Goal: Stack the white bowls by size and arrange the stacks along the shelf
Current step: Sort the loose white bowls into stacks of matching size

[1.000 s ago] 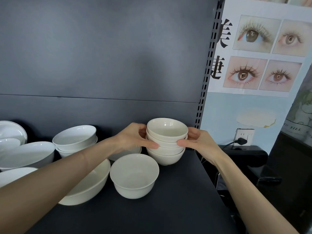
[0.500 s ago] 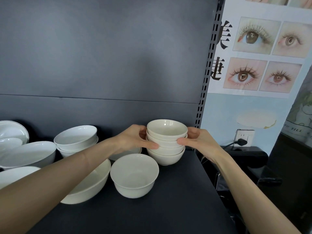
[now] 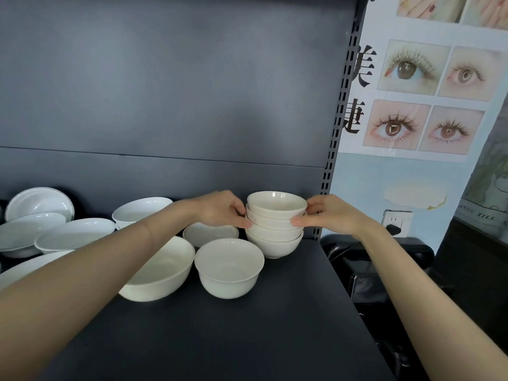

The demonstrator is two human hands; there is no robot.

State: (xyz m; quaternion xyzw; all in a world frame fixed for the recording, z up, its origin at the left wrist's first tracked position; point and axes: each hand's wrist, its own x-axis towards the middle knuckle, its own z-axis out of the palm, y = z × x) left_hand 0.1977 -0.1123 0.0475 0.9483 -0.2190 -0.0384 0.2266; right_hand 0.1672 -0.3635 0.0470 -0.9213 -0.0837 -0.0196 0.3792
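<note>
A stack of several small white bowls [image 3: 275, 232] stands at the back right of the dark shelf [image 3: 275, 325]. My left hand [image 3: 222, 209] grips the stack's left side, thumb in front against the upper bowls. On the right side, my right hand [image 3: 327, 215] grips it at the same height. A single white bowl [image 3: 229, 268] sits just in front of the stack, and a larger white bowl [image 3: 162, 268] lies to its left, partly under my left forearm.
A small white dish [image 3: 210, 233] lies behind the single bowl. Two nested medium bowls [image 3: 140, 209] and several shallow white dishes [image 3: 41, 229] fill the shelf's left. The slotted upright [image 3: 330, 174] marks the shelf's right end; a black object [image 3: 384, 251] sits beyond it.
Both hands stay on the sides of the small-bowl stack. My left hand sits a little higher, so the small dish behind it shows more. The view has shifted slightly.
</note>
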